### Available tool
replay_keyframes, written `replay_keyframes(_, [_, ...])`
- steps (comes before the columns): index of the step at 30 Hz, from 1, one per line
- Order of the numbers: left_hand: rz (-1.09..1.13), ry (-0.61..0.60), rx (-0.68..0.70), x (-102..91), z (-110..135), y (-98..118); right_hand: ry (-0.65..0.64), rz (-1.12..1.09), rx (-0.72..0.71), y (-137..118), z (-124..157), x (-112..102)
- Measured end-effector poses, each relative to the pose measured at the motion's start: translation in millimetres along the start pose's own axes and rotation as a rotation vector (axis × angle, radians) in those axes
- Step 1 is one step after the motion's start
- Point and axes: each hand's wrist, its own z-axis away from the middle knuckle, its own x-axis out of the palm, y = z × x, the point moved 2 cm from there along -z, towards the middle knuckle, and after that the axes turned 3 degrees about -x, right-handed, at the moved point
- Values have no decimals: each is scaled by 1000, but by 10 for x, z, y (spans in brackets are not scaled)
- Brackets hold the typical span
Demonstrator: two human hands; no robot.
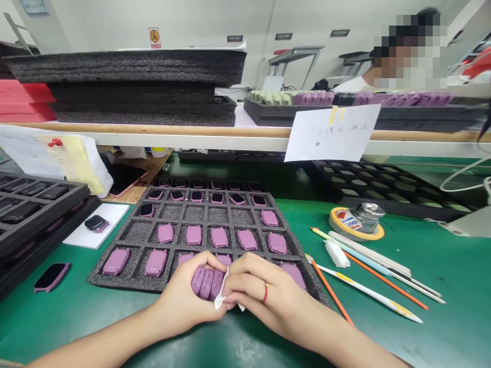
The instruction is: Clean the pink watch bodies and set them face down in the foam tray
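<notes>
My left hand (191, 296) is closed around several purple watch cases (207, 282), stacked side by side on edge. Pinched in the fingers of my right hand (264, 296) is a white cloth (221, 297), pressed against the right end of that stack. A thin red ring is on one right finger. Both hands are over the near edge of a black foam tray (149, 232). In its compartments lie more purple watch cases (194, 235), backs up, and farther rows show dark screens (217, 198). My hands hide part of the front row.
Brushes and sticks (368, 291), a white eraser-like block (337, 254), a tape roll (356, 223) and a glass bottle (369, 212) lie right. Foam trays (38, 204) are stacked left, near a loose watch (51, 277). A shelf (192, 140) spans the back; a person is beyond.
</notes>
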Motion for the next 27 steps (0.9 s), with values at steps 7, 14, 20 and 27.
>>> replay_keyframes(7, [118, -66, -64, 29, 10, -18, 215, 20, 135, 308, 47, -175])
replay_keyframes(14, [26, -32, -34, 17, -1, 12, 83, -80, 68, 150, 66, -82])
replay_keyframes(20, [134, -94, -24, 16, 6, -7, 191, 16, 186, 297, 90, -175])
replay_keyframes(27, [126, -91, -23, 14, 16, -19, 135, 77, 125, 241, 114, -187])
